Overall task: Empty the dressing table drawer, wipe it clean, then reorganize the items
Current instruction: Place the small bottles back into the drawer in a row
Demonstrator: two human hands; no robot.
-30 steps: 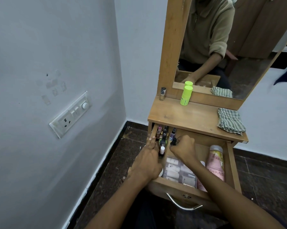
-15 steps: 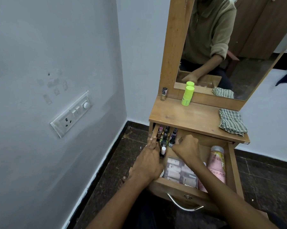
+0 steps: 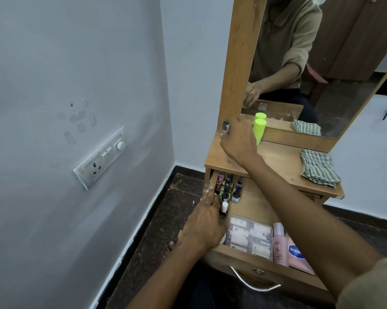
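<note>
the right hand [image 3: 237, 141] is up on the table top [image 3: 275, 161], curled by a small bottle [image 3: 225, 127]; whether it grips anything cannot be seen. the left hand [image 3: 207, 221], fingers bent, rests in the open drawer [image 3: 250, 204] against little bottles [image 3: 229, 188], which a bump could tip over.

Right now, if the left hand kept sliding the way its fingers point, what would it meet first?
The left hand points along the drawer's left wall. First in line looks like the upright nail polish bottles, though depth is unclear.
</note>
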